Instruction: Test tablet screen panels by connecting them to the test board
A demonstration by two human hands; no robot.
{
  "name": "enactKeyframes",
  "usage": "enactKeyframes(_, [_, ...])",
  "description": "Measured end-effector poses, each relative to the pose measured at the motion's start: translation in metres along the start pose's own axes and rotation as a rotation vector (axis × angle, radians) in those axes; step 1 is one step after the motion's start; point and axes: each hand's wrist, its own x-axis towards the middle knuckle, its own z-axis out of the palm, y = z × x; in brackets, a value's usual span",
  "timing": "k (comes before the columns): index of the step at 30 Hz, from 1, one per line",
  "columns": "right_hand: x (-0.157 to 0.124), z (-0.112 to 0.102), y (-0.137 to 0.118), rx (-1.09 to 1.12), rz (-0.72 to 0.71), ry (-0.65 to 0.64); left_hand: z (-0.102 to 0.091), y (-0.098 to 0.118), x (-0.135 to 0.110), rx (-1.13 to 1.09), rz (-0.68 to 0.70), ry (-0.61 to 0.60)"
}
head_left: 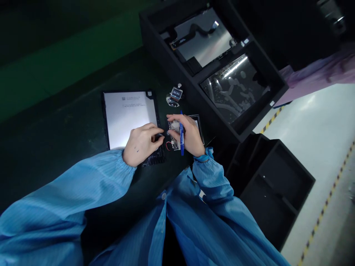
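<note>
My right hand point(188, 133) is closed around a blue pen point(181, 136) that points away from me, and its fingers also pinch a small circuit board point(174, 129) with a red wire at its near end. My left hand point(142, 143) rests with curled fingers on the lower right corner of a flat panel with a white face point(126, 116), its fingertips touching the small board. Both arms wear blue sleeves.
A metal hand tally counter point(175, 95) stands just beyond the hands. A black compartment tray point(177, 62) at the back holds shiny panels. Another black tray point(277, 184) sits low on the right, beside a pale floor with yellow-black tape point(323, 210). A person's lilac sleeve point(318, 74) shows far right.
</note>
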Motion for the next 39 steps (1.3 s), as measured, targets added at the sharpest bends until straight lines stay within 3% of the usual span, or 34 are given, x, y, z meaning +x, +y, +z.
enactKeyframes(4, [0.001, 0.001, -0.001, 0.003, 0.017, 0.033, -0.009, 0.005, 0.005, 0.014, -0.03, -0.061])
enactKeyframes(7, [-0.004, -0.007, -0.005, 0.108, 0.045, 0.061, -0.045, 0.004, 0.001, -0.034, -0.085, -0.007])
enactKeyframes(10, [-0.011, -0.015, -0.015, 0.009, -0.07, -0.112, -0.094, -0.012, -0.017, -0.134, -0.294, 0.077])
enactKeyframes(13, [-0.012, -0.014, -0.023, -0.177, -0.18, -0.359, -0.126, -0.033, -0.041, -0.165, -0.567, 0.033])
enactKeyframes(16, [-0.009, -0.009, -0.028, -0.253, -0.211, -0.46, -0.13, -0.041, -0.057, -0.455, -0.786, 0.008])
enactKeyframes(19, [-0.006, -0.007, -0.028, -0.257, -0.234, -0.478, -0.12, -0.036, -0.058, -0.823, -0.935, 0.112])
enactKeyframes(24, [-0.006, -0.003, -0.026, -0.222, -0.233, -0.46, -0.114, -0.03, -0.039, -1.017, -1.074, 0.238])
enactKeyframes(27, [-0.006, -0.005, -0.023, -0.138, -0.202, -0.462, -0.119, -0.02, -0.021, -1.151, -1.007, 0.303])
enactKeyframes(29, [-0.005, -0.013, -0.023, 0.008, -0.161, -0.433, -0.12, -0.003, -0.008, -1.23, -0.867, 0.329])
enactKeyframes(31, [-0.004, -0.025, -0.03, 0.219, -0.082, -0.305, -0.115, 0.019, 0.004, -1.262, -0.687, 0.302])
enactKeyframes(35, [-0.002, -0.053, -0.056, 0.455, 0.097, 0.061, -0.094, 0.047, 0.011, -1.166, -0.342, 0.032])
enactKeyframes(37, [0.0, -0.065, -0.065, 0.391, 0.131, 0.102, -0.082, 0.042, 0.006, -1.081, -0.259, -0.118])
enactKeyframes(39, [0.001, -0.073, -0.063, 0.276, 0.14, 0.128, -0.071, 0.026, -0.004, -1.016, -0.263, -0.161])
